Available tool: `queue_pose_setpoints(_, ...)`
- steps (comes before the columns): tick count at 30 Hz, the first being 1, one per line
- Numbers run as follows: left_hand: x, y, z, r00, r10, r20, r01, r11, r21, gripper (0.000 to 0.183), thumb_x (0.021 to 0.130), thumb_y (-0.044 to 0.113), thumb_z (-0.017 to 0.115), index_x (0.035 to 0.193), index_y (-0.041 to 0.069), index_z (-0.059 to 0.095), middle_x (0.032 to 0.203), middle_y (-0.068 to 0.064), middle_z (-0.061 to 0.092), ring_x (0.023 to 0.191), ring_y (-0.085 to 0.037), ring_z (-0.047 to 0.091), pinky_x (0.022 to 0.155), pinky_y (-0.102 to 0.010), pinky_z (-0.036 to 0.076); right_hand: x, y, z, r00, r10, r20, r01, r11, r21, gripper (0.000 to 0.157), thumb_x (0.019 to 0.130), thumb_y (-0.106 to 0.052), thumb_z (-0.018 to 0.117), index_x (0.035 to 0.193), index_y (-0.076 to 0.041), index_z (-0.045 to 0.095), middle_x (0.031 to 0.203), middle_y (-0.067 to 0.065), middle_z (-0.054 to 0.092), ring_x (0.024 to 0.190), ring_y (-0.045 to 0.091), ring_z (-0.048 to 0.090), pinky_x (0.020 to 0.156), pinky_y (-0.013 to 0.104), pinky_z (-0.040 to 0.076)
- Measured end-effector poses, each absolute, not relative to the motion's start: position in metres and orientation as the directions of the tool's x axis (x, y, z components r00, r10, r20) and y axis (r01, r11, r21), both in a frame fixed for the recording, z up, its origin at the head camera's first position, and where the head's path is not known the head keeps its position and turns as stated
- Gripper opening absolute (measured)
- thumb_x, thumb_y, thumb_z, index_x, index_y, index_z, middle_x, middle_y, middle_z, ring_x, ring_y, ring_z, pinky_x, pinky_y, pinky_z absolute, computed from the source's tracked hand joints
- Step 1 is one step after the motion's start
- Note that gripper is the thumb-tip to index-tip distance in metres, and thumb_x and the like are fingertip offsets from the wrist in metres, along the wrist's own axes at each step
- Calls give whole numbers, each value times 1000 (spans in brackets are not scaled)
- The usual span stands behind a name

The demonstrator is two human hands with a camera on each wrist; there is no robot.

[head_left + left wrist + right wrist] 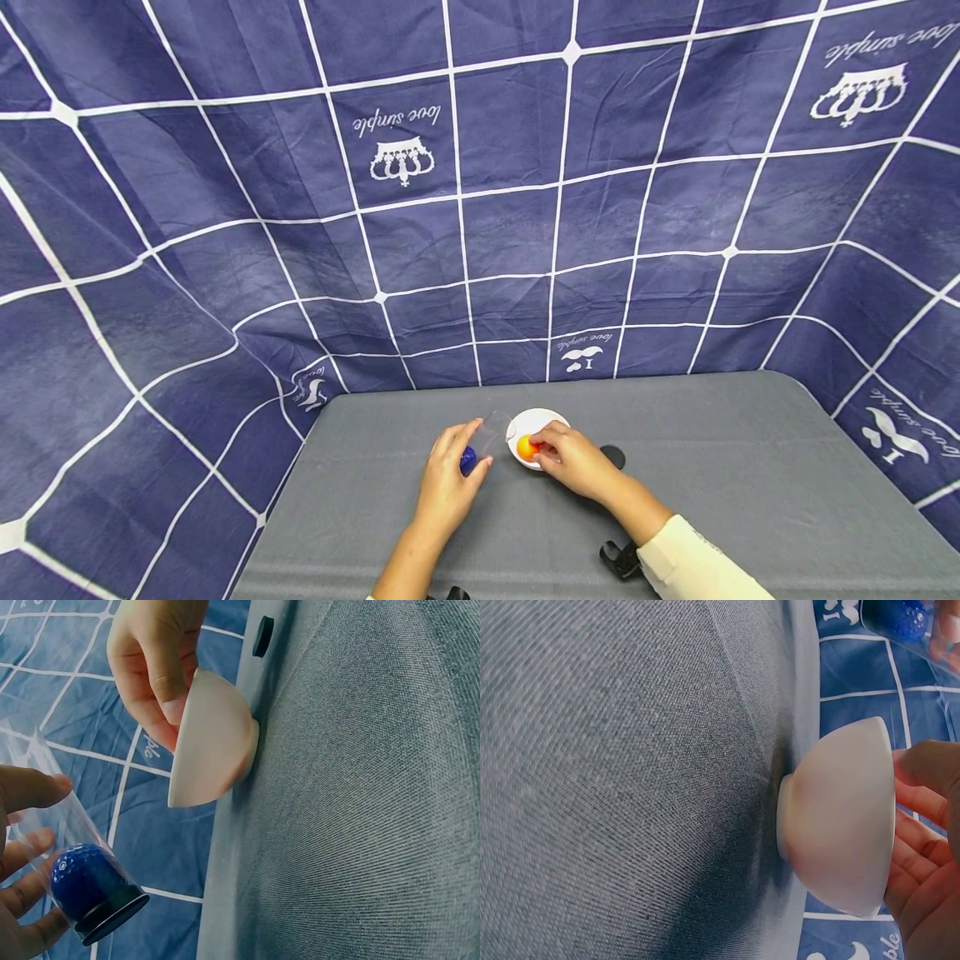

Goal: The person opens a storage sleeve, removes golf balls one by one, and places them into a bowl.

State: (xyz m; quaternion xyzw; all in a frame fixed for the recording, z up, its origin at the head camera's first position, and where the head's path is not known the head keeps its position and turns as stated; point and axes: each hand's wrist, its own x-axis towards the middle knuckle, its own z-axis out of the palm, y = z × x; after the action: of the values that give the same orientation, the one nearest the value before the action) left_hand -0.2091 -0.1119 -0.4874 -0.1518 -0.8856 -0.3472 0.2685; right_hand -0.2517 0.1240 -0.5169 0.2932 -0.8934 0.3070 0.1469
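Note:
My left hand (446, 483) grips a clear plastic tube (493, 433), tilted, thumb and fingers around its sides. Inside, at the bottom, sits a dimpled blue ball (82, 879) over the tube's black base (112, 915). The right hand (581, 467) reaches into a white bowl (553, 417) standing on the table. Its thumb and fingertips pinch an orange ball (527, 450) within the bowl. Both wrist views show only the bowl's outside, so its wall hides the orange ball there.
A flat black disc (613, 456) lies on the grey cloth-covered table (712, 467), just right of the bowl and behind my right hand. Blue curtains (510, 233) with white lines rise along the table's back and sides.

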Motion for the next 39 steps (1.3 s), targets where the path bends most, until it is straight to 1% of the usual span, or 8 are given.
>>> queue_pose_setpoints(7,-209,-112,-487,-813,87,576,455,713,534,60,77,14,88,132,22,65,120,-3,67,113,-23,65,97,-44,54,-251,124,-517,-779,-422,464,-621,623,-475,24,84,-8,75,108,-5,73,98,4,67,80,6,58,73,22,52)
queue_pose_setpoints(13,-210,-113,-485,-817,94,569,452,717,530,60,78,14,87,133,23,65,120,-3,67,114,-23,64,98,-45,53,-248,125,-515,-756,-393,524,-645,584,-493,24,84,-5,75,108,-5,73,99,5,69,82,13,62,75,24,54)
queue_pose_setpoints(16,-210,-113,-483,-817,98,568,452,720,526,60,78,15,87,133,23,65,119,-3,67,114,-23,64,98,-45,53,-246,124,-510,-762,-368,533,-643,531,-552,24,85,-3,75,109,-3,73,98,9,69,82,12,64,74,25,56)
queue_pose_setpoints(22,-209,-112,-481,-810,103,577,459,723,516,59,78,14,87,132,23,66,119,-2,67,113,-23,64,97,-45,52,-240,124,-501,-835,-276,476,-551,415,-724,24,88,-3,74,113,-2,72,98,8,69,83,-1,61,71,21,56)
queue_pose_setpoints(26,-211,-112,-481,-786,116,608,479,736,479,60,75,11,88,131,24,67,117,-1,68,110,-22,65,95,-43,50,-237,126,-499,-819,-241,521,-573,378,-727,26,87,-1,75,113,-1,72,102,9,72,85,0,64,73,21,58)
queue_pose_setpoints(29,-213,-111,-481,-754,137,643,499,756,424,62,72,10,90,129,23,68,115,-1,68,106,-21,65,91,-41,48,-236,127,-498,-790,-243,563,-613,357,-705,29,86,1,75,115,-5,71,105,10,72,86,2,65,74,23,58)
queue_pose_setpoints(34,-216,-110,-481,-690,196,697,538,783,312,64,69,10,92,127,22,69,113,0,67,101,-21,64,90,-42,47,-229,128,-494,-786,-272,555,-617,301,-727,34,88,-1,74,120,-12,69,109,15,70,90,4,68,78,27,60)
queue_pose_setpoints(39,-215,-109,-482,-663,260,703,557,798,231,65,69,9,91,128,24,69,115,2,67,104,-22,64,94,-43,46,-223,127,-491,-791,-290,539,-608,262,-750,36,91,-6,73,126,-3,65,116,19,68,95,15,71,81,28,60)
